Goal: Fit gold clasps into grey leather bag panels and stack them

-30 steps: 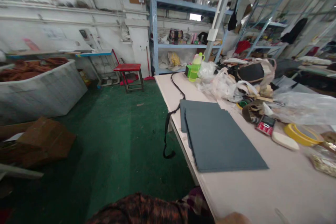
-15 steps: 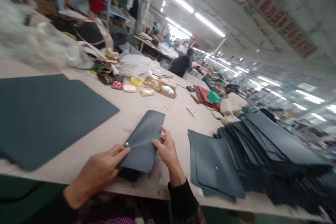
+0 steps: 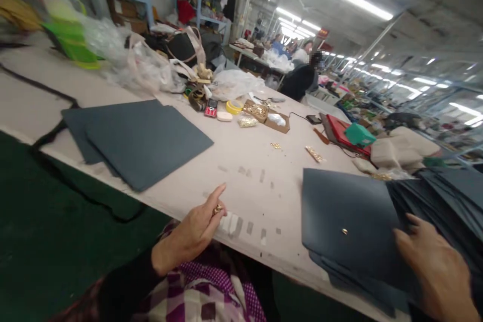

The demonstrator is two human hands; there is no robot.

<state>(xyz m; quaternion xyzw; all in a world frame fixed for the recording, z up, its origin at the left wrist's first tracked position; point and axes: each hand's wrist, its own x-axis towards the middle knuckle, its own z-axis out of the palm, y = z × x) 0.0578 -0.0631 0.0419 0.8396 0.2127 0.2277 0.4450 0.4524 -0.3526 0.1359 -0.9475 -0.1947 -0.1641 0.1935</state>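
Note:
My left hand (image 3: 194,231) is over the table's near edge, its fingers curled around small gold-coloured metal fittings (image 3: 218,209). At the right, my right hand (image 3: 433,256), slightly blurred, is at the right edge of a dark blue-grey sheet (image 3: 335,201), thumb and forefinger apart. That sheet lies flat on others like it and bears one small gold fitting (image 3: 344,231). Left of my hands lies a pile of plain dark sheets (image 3: 147,136).
Several gold pieces (image 3: 275,145) and a small clear packet (image 3: 315,154) lie mid-table. Behind are a cardboard box (image 3: 277,122), yellow tape (image 3: 234,106) and plastic bags (image 3: 234,84). Layered dark pieces (image 3: 449,201) fill the right. A person (image 3: 300,80) is farther back.
The folded dark piece that both hands held is gone from the middle. A sheet with a fitting now lies flat at the right. My right hand has moved right; the view has shifted.

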